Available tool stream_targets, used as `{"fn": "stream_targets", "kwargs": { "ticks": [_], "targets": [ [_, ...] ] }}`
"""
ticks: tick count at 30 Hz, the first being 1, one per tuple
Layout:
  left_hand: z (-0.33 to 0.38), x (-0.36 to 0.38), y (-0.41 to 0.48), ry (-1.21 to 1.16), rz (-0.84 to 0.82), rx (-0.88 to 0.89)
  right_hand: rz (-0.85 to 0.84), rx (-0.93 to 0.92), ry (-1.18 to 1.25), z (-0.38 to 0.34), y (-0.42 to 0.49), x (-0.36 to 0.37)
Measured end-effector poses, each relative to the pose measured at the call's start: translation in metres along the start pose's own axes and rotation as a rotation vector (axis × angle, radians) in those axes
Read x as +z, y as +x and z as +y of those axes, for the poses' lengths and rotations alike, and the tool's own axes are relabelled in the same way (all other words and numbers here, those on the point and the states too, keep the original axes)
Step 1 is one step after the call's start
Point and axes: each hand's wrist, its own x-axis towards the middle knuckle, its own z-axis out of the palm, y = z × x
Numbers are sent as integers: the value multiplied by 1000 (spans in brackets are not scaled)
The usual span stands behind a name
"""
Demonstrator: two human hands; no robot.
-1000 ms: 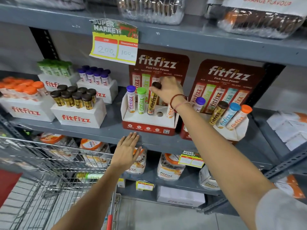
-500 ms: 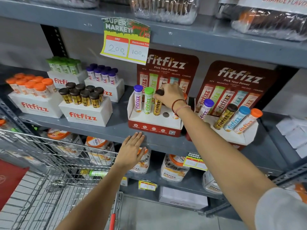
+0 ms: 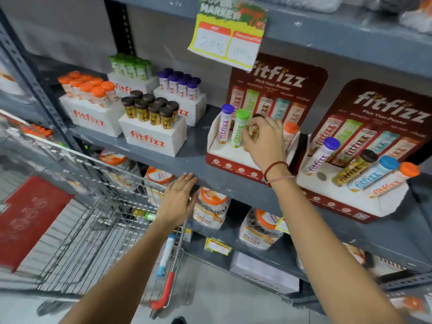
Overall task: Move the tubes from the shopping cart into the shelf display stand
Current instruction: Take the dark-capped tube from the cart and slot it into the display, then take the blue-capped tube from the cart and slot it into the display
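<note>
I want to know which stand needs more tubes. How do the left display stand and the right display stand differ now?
The left display stand has the right hand on its brown-capped tube; the right display stand is untouched. The left one's green tube stands in place; the right one shows an empty hole there. Both are red and white.

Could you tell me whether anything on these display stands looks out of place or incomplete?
The right-hand display stand has an empty hole between its purple-capped tube and brown-capped tube, so a tube appears to be missing there. Otherwise nothing stands out.
</note>
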Motion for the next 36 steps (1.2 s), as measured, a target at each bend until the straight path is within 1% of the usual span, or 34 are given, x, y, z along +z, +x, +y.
{"fn": "stream_targets", "kwargs": {
  "ticks": [5,8,11,15,18,22,24,26,28,30,33,36],
  "targets": [
    [-34,-23,-43,-14,69,-164,-181,-63,120,-36,-48,48],
    [-54,-33,-77,-13,77,-309,-349,-99,163,-55,-79,84],
    [-72,-37,-113,-20,86,-412,-509,-122,174,-71,-108,121],
    [-89,-33,-156,-7,88,-519,-700,-160,134,-84,-145,168],
    [-96,-23,-180,14,42,-584,-885,-170,68,-84,-169,205],
    [-101,-6,-200,25,-50,-635,-1130,-76,-44,-78,-197,256],
    [-101,1,-206,60,-70,-635,-1262,-30,-128,-74,-208,283],
    [-102,4,-206,91,-78,-637,-1352,34,-205,-71,-218,309],
    [-104,6,-205,101,-97,-657,-1357,122,-236,-68,-229,333],
    [-106,8,-205,108,-118,-667,-1301,243,-247,-63,-239,352],
    [-105,9,-205,116,-98,-653,-1212,369,-280,-53,-251,373],
    [-104,10,-204,119,-73,-660,-1164,487,-291,-44,-258,391]
  ]
}}
